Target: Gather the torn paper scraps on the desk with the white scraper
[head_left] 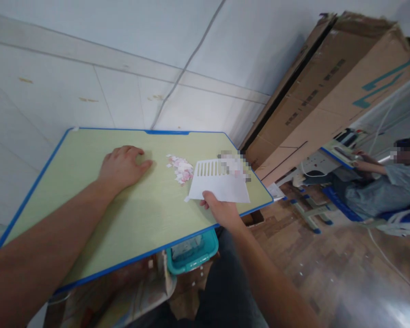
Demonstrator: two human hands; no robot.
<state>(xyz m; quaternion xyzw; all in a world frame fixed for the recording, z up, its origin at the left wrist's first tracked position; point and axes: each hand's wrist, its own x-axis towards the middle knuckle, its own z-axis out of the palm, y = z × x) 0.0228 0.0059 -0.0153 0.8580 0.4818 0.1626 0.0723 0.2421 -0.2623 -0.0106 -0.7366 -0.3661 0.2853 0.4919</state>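
My right hand [218,208] grips the near edge of a white slotted sheet [218,189], thumb on top and fingers partly underneath. A row of narrow slots runs along the sheet's far part, and its far right corner is blurred out. Just left of the sheet lies a loose pile of small pink and white paper scraps [181,169]. My left hand [122,169] rests on the light green tabletop [133,228] to the left of the pile, fingers loosely curved with thumb apart, holding nothing.
A blue rim edges the table. Below its front edge hangs or stands a teal plastic bin [193,255]. Tall cardboard boxes [328,86] lean at the right against the wall. Farther right, another person [376,182] sits at a separate desk. A grey cable [187,64] runs down the wall.
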